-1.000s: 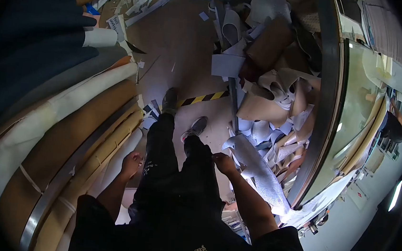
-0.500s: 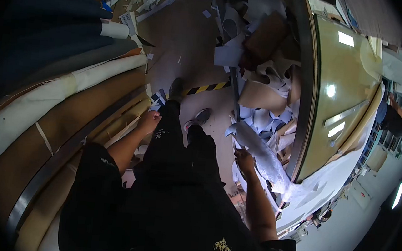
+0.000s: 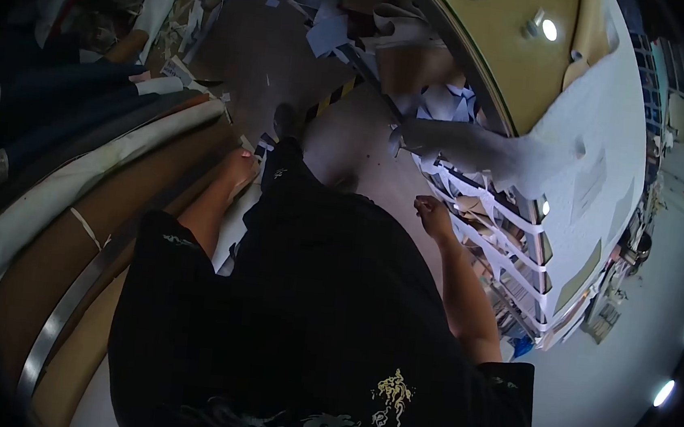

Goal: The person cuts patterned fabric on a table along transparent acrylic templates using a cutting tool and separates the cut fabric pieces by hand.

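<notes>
My left hand hangs at my left side with its fingers curled in, and nothing shows in it. It is nearest to the long rolls of material stacked along that side; whether it touches them I cannot tell. On the other side, my right hand is held in the air above the floor, fingers bent loosely inward with nothing visible between them. Beside it stands a rack with white straps across its shelves. A sheet of pale material droops from the table edge just beyond that hand.
The walkway floor runs ahead between the rolls and a large table. Offcuts pile up by the table's side. Yellow-black tape marks the floor. A metal strip runs along the rolls.
My view has moved forward and turned, so the table and drooping sheet sit higher in view. Both hands have swung slightly; the strapped rack shows more fully.
</notes>
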